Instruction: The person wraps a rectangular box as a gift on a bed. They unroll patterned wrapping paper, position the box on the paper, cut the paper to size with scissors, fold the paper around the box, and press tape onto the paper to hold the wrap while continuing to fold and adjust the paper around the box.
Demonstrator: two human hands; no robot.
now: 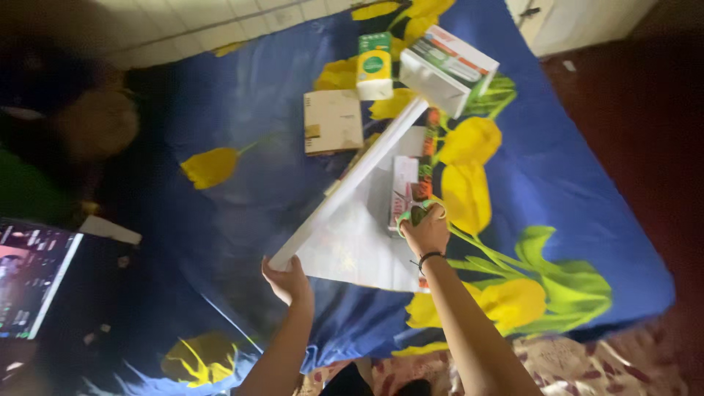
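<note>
A long white roll of paper lies slantwise over a blue bedsheet printed with yellow tulips, its loose sheet spread out to the right. My left hand grips the near end of the roll. My right hand holds green-handled scissors at the sheet's right edge. A black band circles my right wrist.
Beyond the roll lie a flat brown cardboard box, a yellow-green carton, a larger white box and some small packets. A lit screen glows at the left. Dark floor borders the bed on the right.
</note>
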